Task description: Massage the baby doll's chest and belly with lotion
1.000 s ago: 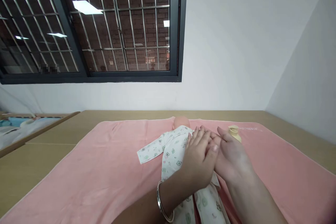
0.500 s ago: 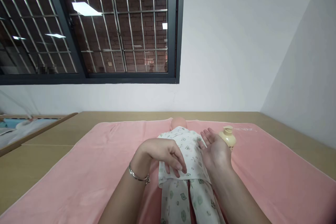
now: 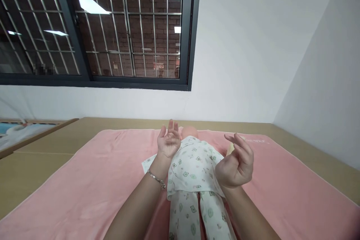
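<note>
A baby doll [image 3: 194, 167] lies on its back in a white patterned top and matching trousers [image 3: 184, 215], its bald head [image 3: 189, 132] at the far end. Above the doll's side, on the left, my left hand [image 3: 169, 141] is raised with its palm turned up and fingers spread, holding nothing. My right hand [image 3: 236, 163] is held over the other side, its fingers loosely bent and apart, with nothing visible in them. Behind that hand a pale yellow pump bottle [image 3: 230, 149] is mostly hidden. A silver bracelet [image 3: 156, 180] circles my left wrist.
A pink towel [image 3: 112, 180] lies under the doll on a wooden table [image 3: 50, 168]. The white wall [image 3: 236, 52] and a barred window [image 3: 126, 26] stand behind. At far left is a wooden-edged basin area [image 3: 25, 129] with blue and white things in it.
My left hand has turned from hanging fingers-down over the doll's top to palm-up, farther forward and left. My right hand has rotated and curled its fingers, now covering most of the bottle.
</note>
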### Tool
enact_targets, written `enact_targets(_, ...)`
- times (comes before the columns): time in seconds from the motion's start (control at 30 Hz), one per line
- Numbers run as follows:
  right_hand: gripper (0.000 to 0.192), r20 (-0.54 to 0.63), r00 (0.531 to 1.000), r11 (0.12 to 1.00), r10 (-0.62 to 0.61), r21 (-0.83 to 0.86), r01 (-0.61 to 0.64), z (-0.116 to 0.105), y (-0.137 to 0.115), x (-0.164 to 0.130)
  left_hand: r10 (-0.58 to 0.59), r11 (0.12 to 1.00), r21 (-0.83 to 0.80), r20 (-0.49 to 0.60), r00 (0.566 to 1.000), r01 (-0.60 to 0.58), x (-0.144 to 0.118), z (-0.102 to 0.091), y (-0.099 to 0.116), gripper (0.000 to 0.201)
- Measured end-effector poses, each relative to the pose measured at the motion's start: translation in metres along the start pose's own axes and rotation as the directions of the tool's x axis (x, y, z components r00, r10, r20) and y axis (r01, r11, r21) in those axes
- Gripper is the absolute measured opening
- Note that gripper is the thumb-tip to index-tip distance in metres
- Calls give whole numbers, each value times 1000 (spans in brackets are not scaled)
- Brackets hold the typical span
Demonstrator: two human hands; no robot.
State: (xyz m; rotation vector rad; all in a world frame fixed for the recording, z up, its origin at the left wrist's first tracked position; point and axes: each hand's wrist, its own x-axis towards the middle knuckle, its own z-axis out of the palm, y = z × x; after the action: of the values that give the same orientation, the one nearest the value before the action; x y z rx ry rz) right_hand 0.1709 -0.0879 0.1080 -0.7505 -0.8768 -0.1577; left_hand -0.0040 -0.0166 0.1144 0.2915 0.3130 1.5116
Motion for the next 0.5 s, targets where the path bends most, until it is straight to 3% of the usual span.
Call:
enact_targets(0.07,17,80,996,985,-47,-162,60,-9,22,3,-56,992,-112,-27,998,53,-1,7,1,25)
enact_targets(0.17,18,178,978,940,-108,-301,158,-14,38,8,-114,985,-153,-216,970,82,0,9,-4,25)
enact_targets(0.27,30,394,918,901,-49,-378,210,-3,38,8,53,998,-15,-387,921,-64,4,5,-13,17)
enact_targets(0.33,39,614,784,891,89,-400,213,7,37,4,193,980,41,-403,895,-193,7,3,-20,12)
enact_targets(0.4,44,782,580,891,229,-409,198,15,40,-4,335,942,97,-351,875,-322,9,1,-28,8)
enact_targets(0.5,46,891,304,883,338,-412,226,19,50,-15,488,867,209,-170,856,-453,11,-6,-43,8)
